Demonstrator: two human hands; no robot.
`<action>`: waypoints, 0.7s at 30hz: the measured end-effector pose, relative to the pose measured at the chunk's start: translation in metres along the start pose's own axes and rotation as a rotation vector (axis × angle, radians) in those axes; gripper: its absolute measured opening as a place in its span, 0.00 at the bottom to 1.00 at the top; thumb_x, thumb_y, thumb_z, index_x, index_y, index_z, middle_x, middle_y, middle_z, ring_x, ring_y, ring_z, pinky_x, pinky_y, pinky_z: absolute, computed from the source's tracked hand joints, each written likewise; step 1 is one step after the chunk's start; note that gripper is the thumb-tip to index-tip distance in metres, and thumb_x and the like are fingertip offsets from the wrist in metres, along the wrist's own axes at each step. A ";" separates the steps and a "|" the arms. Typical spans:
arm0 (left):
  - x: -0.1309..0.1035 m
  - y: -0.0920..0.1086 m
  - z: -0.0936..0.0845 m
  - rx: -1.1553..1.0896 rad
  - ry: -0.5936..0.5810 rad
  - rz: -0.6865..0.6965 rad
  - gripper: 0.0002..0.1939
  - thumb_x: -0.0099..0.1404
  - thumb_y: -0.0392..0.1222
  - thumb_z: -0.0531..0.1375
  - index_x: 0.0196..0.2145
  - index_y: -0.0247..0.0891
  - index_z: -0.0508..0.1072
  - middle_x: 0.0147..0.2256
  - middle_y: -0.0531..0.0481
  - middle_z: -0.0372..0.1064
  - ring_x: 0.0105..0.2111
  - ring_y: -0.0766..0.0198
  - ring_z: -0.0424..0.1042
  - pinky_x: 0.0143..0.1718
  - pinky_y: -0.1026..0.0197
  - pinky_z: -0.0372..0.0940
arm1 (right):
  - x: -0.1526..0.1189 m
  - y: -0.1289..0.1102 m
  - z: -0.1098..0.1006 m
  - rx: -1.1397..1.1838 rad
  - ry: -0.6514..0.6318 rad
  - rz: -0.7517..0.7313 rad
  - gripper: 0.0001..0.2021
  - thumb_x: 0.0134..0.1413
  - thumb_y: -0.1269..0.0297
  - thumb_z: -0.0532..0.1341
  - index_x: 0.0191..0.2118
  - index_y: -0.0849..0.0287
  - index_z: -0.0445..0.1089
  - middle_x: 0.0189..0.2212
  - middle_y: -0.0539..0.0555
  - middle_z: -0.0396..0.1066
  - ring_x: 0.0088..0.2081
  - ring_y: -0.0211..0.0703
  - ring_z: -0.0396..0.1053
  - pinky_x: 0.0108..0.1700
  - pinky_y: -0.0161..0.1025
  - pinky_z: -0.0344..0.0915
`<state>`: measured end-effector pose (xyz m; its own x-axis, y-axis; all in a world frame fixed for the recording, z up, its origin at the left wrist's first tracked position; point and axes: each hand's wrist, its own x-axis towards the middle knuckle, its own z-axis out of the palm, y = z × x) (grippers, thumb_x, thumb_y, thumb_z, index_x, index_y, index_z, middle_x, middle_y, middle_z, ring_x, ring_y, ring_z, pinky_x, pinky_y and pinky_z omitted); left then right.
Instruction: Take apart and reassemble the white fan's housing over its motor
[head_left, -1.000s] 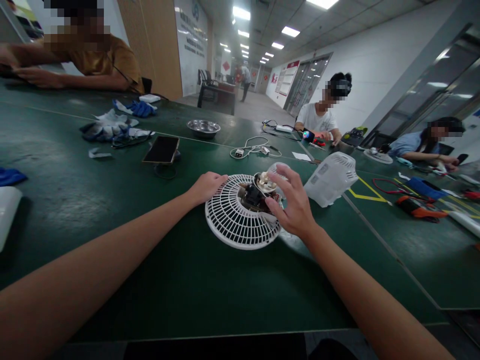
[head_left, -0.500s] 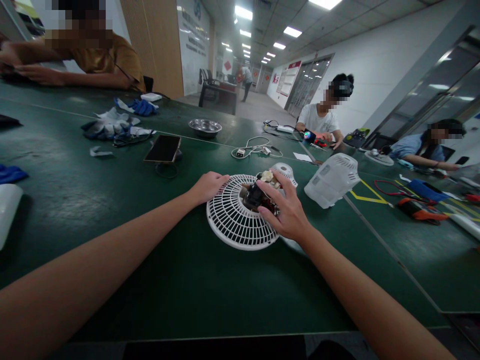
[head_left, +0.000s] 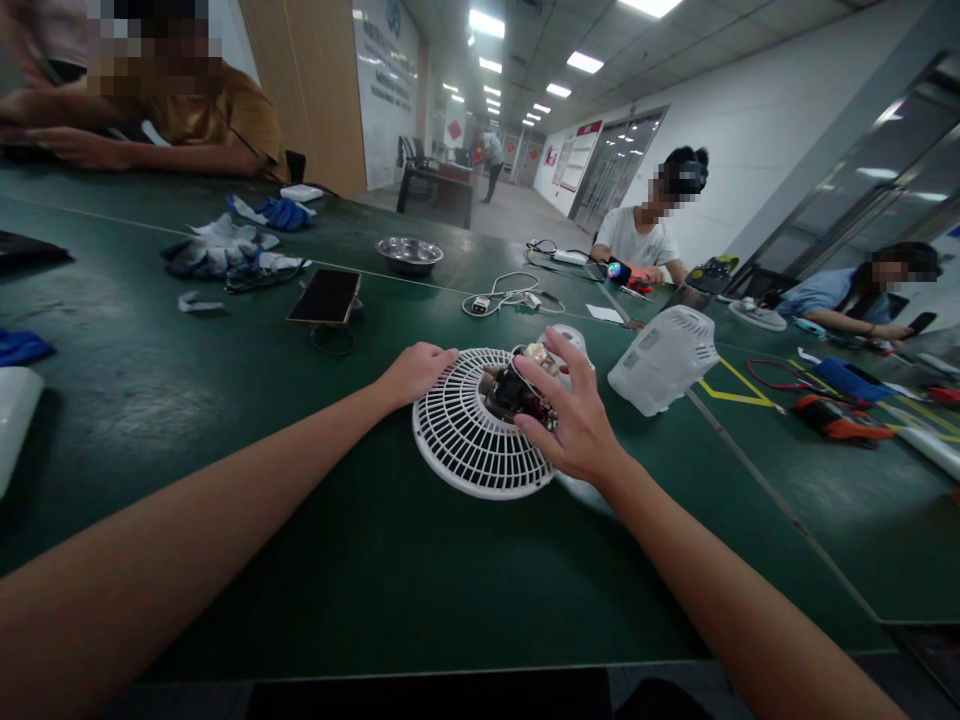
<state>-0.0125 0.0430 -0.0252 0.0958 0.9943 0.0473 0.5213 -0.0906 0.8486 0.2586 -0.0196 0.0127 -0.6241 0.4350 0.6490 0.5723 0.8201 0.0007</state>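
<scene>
A white round fan grille [head_left: 480, 465] lies on the green table in front of me, with a black fan motor [head_left: 506, 393] and its wiring exposed at the centre. My left hand [head_left: 417, 376] is closed on the grille's far left rim. From the right, my right hand [head_left: 581, 425] reaches over the motor, thumb and fingers bent around its wired side; the exact contact is partly hidden. Behind that hand a white plastic part [head_left: 576, 345] shows in part. Just to the right stands a translucent white plastic housing [head_left: 660, 362].
Farther back lie a white cable [head_left: 504, 300], a metal bowl [head_left: 409, 254], a phone [head_left: 325, 297] and work gloves [head_left: 225, 250]. An orange and black meter [head_left: 840, 418] is at the right. Several people sit around the table.
My right hand's fingers have shifted very slightly over the motor. My left hand and the grille stay in place. At the far right, a co-worker's phone has moved a little.
</scene>
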 end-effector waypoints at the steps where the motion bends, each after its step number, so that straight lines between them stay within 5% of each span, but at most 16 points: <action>1: 0.000 0.000 0.000 -0.001 -0.003 -0.001 0.23 0.70 0.55 0.53 0.23 0.38 0.72 0.24 0.49 0.71 0.24 0.61 0.68 0.29 0.58 0.58 | 0.001 -0.003 0.000 -0.021 -0.028 0.011 0.32 0.66 0.53 0.60 0.72 0.38 0.49 0.75 0.55 0.38 0.71 0.68 0.50 0.66 0.70 0.59; 21: -0.003 0.004 0.000 -0.029 0.019 -0.003 0.22 0.69 0.53 0.55 0.22 0.38 0.72 0.22 0.51 0.70 0.24 0.62 0.66 0.30 0.58 0.58 | -0.003 0.001 0.000 0.047 0.030 -0.012 0.29 0.64 0.61 0.61 0.68 0.42 0.56 0.73 0.56 0.47 0.70 0.64 0.56 0.65 0.68 0.62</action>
<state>-0.0104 0.0395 -0.0218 0.0782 0.9955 0.0541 0.4963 -0.0859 0.8639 0.2609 -0.0197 0.0111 -0.6141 0.4148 0.6714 0.5388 0.8420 -0.0273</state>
